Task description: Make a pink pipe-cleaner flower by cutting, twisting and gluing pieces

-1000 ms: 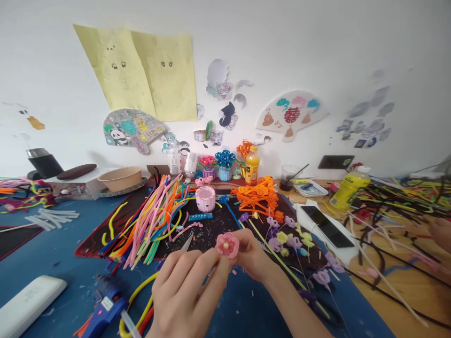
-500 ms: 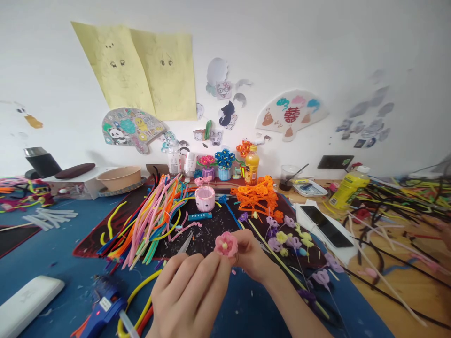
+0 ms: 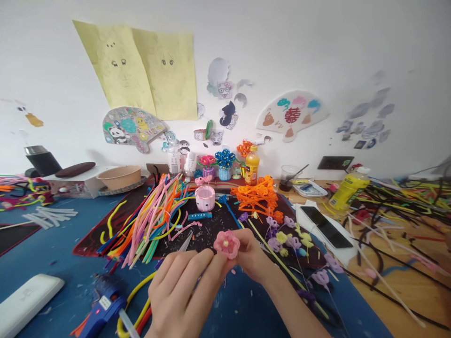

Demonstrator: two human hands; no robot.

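A pink pipe-cleaner flower (image 3: 226,244) with a pale yellow centre faces up between my two hands, over the front of the dark mat. My left hand (image 3: 188,286) is closed on it from the left, knuckles toward me. From the right, my right hand (image 3: 251,256) pinches it, its fingertips partly hidden behind the petals. Beyond the flower stands a small pink pot (image 3: 205,198). The scissors' blades (image 3: 186,241) stick out behind my left knuckles. At the lower left lies a blue hot glue gun (image 3: 104,307).
Bundled coloured pipe cleaners (image 3: 148,220) lie left of the pot, orange pipe-cleaner pieces (image 3: 259,195) right of it. Purple and yellow flowers (image 3: 287,237) spread right of my hands. A phone (image 3: 326,226), a yellow bottle (image 3: 349,188) and a white case (image 3: 30,305) lie or stand farther out.
The flower in my hands has tipped slightly and its petals look a little wider open toward me. Both hands keep their hold; the left has shifted slightly.
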